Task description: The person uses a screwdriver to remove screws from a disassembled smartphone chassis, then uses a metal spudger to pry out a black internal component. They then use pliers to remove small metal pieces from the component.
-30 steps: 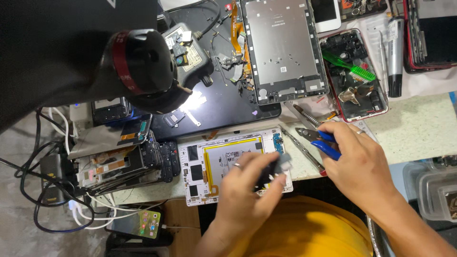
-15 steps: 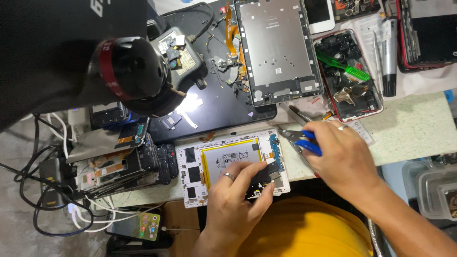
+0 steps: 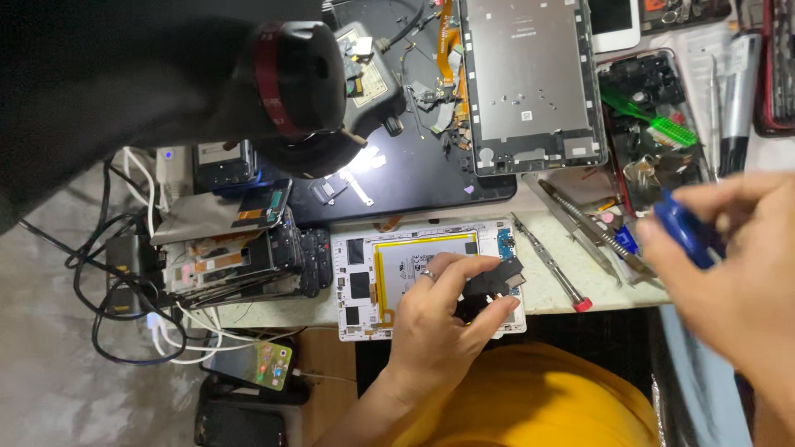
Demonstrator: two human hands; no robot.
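An opened white tablet [image 3: 358,285] with a yellow-framed battery [image 3: 406,263] lies at the bench's near edge. My left hand [image 3: 437,324] rests on its right half, and thumb and fingers pinch a small black part [image 3: 494,281] over the board. A ring shows on one finger. My right hand [image 3: 733,277] hovers blurred at the right, raised off the bench and close to the camera. It grips a blue-handled tool [image 3: 684,228] whose tip is hidden.
A grey tablet housing [image 3: 530,74] lies on a black mat [image 3: 414,178]. A black scope head with a red ring [image 3: 298,83] hangs over the left. A red-tipped screwdriver [image 3: 551,266], tweezers [image 3: 590,229], a parts tray [image 3: 654,116], stacked phone parts [image 3: 240,258] and cables [image 3: 124,277] surround the tablet.
My right hand has pulled away from the tablet's right edge, to the right and up towards the camera, with the blue-handled tool. My left hand stays on the tablet.
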